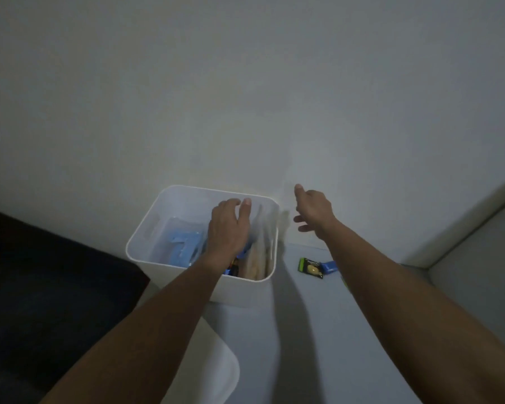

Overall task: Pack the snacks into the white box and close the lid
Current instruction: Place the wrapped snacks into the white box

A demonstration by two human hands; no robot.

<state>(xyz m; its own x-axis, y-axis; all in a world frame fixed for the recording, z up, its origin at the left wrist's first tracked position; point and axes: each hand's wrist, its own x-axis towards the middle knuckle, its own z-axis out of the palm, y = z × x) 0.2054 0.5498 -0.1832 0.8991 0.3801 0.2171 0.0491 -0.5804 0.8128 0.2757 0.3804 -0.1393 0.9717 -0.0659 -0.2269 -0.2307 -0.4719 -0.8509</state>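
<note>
The white box (146,252) stands lidless against the wall. Inside lie a blue packet (181,243), a tan bag (257,258) along the right wall and darker wrappers under my wrist. My left hand (228,225) hovers over the box's inside, fingers relaxed, holding nothing. Raised beside the box's right rim is my right hand (314,209), fingers spread and empty. A green snack packet (311,268) and a small blue packet (328,267) lie on the surface to the right of the box. The white lid (213,374) lies at the bottom, partly under my left forearm.
A dark cushion or sofa (47,287) fills the left side. A pale wall (245,97) rises right behind the box. A light padded edge (464,228) runs along the right. The scene is dim.
</note>
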